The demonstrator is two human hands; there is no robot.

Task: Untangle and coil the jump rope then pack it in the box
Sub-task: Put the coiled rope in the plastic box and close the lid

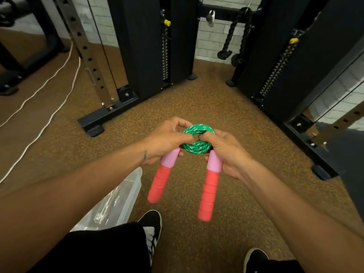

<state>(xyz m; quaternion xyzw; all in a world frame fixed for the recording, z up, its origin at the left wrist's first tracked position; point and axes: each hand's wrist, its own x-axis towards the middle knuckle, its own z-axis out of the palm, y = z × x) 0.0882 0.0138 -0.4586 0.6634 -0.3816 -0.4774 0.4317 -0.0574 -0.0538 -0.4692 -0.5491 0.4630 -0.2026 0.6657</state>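
Black shoes, the left shoe (152, 225) and the right shoe (255, 257), stand apart on a speckled brown gym floor (197, 99) at the bottom of the view. A clear plastic box (126, 198) sits on the floor just beside the left shoe, partly hidden by the person's left forearm. Above the floor, between the two feet and farther forward, a jump rope is held in the air. Its two coral handles, the left handle (160, 180) and the right handle (208, 192), hang down and toward the camera, side by side but apart, each with a pale pink top. The left hand (167, 140) curls round the top of its handle and pinches the left side of the green rope coil (198, 148); the right hand (226, 150) does the same on the right side. The coil is a tight ring wound between the two hands. A white cord (49, 95) trails across the floor toward its left edge. Beyond stand two black weight machines, one on the left (141, 46) and one on the right (275, 56), with a thick black rope (230, 40) hanging between them against a pale brick wall (208, 36).
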